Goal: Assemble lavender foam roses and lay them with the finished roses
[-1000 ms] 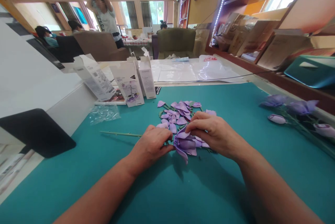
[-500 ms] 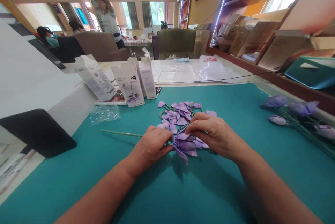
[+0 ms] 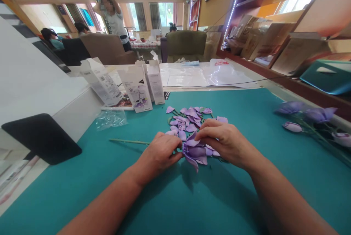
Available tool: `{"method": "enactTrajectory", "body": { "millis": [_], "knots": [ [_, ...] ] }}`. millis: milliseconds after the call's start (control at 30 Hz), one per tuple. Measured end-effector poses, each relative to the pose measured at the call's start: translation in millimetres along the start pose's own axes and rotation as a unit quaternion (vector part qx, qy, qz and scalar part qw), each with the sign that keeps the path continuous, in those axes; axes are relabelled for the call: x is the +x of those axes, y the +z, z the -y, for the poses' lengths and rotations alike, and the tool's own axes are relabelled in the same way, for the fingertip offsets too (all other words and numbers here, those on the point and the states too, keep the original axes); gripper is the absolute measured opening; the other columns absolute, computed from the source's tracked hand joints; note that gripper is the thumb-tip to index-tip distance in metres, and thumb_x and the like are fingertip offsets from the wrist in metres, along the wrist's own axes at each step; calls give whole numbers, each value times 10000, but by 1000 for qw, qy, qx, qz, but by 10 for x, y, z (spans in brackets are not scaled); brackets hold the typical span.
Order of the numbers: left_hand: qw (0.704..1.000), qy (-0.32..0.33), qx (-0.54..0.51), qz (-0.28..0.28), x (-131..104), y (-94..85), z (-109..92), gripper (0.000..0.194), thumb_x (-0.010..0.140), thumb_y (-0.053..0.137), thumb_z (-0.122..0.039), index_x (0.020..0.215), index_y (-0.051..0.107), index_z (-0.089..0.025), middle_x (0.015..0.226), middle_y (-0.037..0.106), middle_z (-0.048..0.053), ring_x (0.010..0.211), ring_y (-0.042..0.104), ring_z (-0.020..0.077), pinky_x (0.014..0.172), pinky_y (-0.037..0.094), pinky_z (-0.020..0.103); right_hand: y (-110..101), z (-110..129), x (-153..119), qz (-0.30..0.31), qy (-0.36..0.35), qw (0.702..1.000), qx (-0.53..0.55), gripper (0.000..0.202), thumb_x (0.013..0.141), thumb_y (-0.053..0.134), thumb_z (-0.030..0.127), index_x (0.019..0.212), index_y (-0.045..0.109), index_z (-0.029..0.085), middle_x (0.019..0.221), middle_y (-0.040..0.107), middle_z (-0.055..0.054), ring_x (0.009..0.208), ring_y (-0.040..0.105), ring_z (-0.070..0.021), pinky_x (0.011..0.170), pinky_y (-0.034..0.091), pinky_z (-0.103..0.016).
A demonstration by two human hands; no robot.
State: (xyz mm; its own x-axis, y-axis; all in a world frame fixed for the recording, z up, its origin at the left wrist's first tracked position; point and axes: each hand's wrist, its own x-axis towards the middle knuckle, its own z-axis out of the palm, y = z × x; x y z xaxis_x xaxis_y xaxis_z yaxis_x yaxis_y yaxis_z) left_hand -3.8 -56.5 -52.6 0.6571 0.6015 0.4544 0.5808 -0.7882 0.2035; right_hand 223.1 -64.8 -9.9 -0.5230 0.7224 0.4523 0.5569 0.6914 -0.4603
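A purple artificial flower [image 3: 196, 151] with several broad petals lies between my hands, its open side facing right. My left hand [image 3: 161, 149] is closed round the flower's base, and a thin green stem [image 3: 128, 141] sticks out to the left of it. With thumb and fingers, my right hand [image 3: 219, 138] pinches the flower's upper petal. Just beyond both hands is a heap of loose purple petals [image 3: 192, 113] and small green parts, partly hidden by my fingers.
White printed boxes [image 3: 137, 92] stand at the back left behind a crumpled clear plastic bag [image 3: 112, 118]. A black panel [image 3: 44, 138] leans at left. Finished-looking purple flowers [image 3: 319, 114] lie at right on the green mat [image 3: 246, 107]. Farther back, a person [image 3: 113, 21] stands with raised arms.
Both hands keep their hold on the flower and its petal with hardly any movement. The whole view has shifted very slightly.
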Motion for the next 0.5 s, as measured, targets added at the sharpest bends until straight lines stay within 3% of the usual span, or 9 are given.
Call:
{"method": "enactTrajectory", "body": {
  "millis": [200,500],
  "knots": [
    [998,18,33,-53,-7,20,-16,45,786,524,-182,831,524,-190,714,620,6,665,564,161,673,367,304,-22,25,-6,-8,1,1000,3,203,896,523,127,865,706,209,858,659,-31,763,636,-122,667,498,-224],
    [995,18,65,-78,-3,37,-33,72,714,494,-145,762,519,-193,664,594,13,636,550,168,655,364,311,-8,65,1,-13,13,1000,7,212,901,519,158,853,717,218,840,668,-33,778,638,-140,675,505,-242]
  ]
}}
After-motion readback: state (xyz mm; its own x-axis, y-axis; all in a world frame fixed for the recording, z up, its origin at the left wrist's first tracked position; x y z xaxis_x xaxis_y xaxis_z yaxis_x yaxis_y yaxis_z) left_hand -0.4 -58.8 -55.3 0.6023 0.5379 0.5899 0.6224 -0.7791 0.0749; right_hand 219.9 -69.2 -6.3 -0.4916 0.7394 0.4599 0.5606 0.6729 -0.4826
